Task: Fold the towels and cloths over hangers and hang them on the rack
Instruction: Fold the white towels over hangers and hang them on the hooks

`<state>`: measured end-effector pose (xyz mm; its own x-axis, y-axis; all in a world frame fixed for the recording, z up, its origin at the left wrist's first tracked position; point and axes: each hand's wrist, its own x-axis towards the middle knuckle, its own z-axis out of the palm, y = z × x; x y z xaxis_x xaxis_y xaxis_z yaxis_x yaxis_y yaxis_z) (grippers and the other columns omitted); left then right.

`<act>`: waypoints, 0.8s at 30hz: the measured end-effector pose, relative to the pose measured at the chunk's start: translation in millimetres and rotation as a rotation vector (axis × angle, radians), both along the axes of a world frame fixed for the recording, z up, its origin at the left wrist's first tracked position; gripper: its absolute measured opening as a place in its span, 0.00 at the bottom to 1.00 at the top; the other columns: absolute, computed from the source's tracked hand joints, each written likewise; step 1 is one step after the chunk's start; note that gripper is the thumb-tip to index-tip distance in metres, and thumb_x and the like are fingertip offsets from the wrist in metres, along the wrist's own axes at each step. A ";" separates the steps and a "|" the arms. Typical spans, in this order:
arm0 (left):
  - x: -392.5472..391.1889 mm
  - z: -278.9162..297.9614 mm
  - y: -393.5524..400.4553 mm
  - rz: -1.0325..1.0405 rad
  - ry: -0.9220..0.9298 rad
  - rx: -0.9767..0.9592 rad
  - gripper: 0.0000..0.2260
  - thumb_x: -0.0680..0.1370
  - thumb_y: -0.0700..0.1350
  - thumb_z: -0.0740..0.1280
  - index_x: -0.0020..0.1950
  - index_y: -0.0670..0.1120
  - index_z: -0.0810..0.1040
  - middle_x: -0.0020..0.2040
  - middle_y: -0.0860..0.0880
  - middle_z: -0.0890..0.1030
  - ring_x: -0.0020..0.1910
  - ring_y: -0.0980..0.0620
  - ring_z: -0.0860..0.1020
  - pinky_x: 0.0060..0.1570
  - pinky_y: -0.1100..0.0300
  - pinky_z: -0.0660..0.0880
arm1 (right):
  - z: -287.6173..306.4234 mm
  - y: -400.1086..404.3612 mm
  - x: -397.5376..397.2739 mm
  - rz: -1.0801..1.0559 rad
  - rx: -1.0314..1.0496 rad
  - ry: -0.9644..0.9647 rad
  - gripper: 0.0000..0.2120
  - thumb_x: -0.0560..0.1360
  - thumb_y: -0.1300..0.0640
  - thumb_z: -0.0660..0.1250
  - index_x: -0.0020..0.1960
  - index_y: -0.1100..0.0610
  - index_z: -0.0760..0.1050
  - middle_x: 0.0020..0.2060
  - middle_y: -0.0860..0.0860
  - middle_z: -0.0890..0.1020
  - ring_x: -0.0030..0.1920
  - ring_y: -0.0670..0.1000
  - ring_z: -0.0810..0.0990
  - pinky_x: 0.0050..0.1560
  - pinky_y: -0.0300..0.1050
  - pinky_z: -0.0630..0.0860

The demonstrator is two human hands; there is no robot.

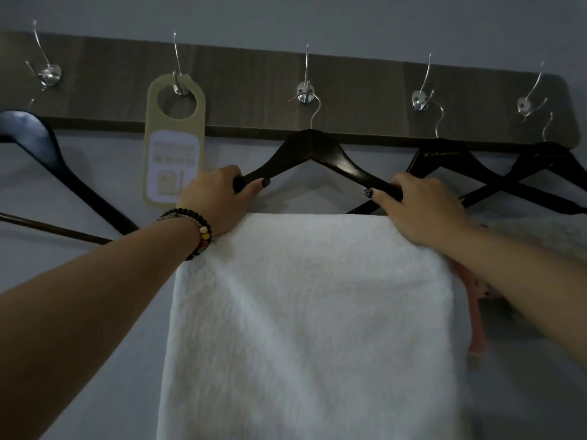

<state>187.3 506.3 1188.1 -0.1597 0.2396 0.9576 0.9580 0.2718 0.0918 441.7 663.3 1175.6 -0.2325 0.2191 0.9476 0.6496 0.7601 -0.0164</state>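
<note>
Both hands hold a hanger with a towel at the rack.

Head view: both forearms reach up and forward. The left hand [213, 198] curls round the left end of the dark hanger [313, 150], thumb along its underside; a bead bracelet [193, 228] sits on that wrist. The right hand [419, 209] grips the hanger's right end the same way, so each grip is closed on the hanger. The white towel [311, 319] is folded over the hanger's bar and hangs straight down between the arms. The hanger's wire hook is at the middle hook [305, 93] of the wall rack [254, 90]. A door tag [174, 138] hangs on the next hook left; more hangers [476, 166] hang to the right.
</note>
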 end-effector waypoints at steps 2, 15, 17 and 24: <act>4.0 -5.8 -4.4 -0.015 -0.004 0.013 0.16 0.80 0.57 0.58 0.51 0.45 0.74 0.42 0.47 0.75 0.36 0.50 0.71 0.33 0.58 0.64 | -4.2 -5.8 4.3 0.034 -0.013 0.007 0.14 0.79 0.43 0.58 0.53 0.54 0.68 0.43 0.51 0.75 0.40 0.53 0.73 0.34 0.44 0.63; 46.0 -93.6 -70.0 0.048 -0.042 -0.166 0.28 0.82 0.54 0.55 0.78 0.43 0.54 0.78 0.44 0.57 0.77 0.47 0.54 0.75 0.51 0.53 | -83.7 -43.5 36.3 -0.019 0.123 -0.162 0.32 0.78 0.44 0.58 0.75 0.60 0.57 0.75 0.57 0.59 0.72 0.58 0.61 0.71 0.55 0.61; 57.4 -108.6 -82.5 0.037 -0.066 -0.209 0.28 0.82 0.54 0.54 0.79 0.43 0.52 0.79 0.45 0.55 0.78 0.49 0.52 0.76 0.52 0.53 | -103.9 -58.4 41.7 -0.015 0.118 -0.205 0.32 0.78 0.44 0.58 0.76 0.60 0.56 0.76 0.56 0.58 0.73 0.57 0.60 0.72 0.53 0.59; 95.8 -159.3 -143.9 -0.020 -0.117 -0.317 0.30 0.82 0.56 0.53 0.79 0.44 0.48 0.80 0.47 0.51 0.78 0.52 0.49 0.76 0.56 0.49 | -161.9 -132.3 68.9 0.119 -0.060 -0.348 0.36 0.76 0.40 0.46 0.78 0.58 0.48 0.78 0.51 0.49 0.78 0.49 0.45 0.76 0.46 0.43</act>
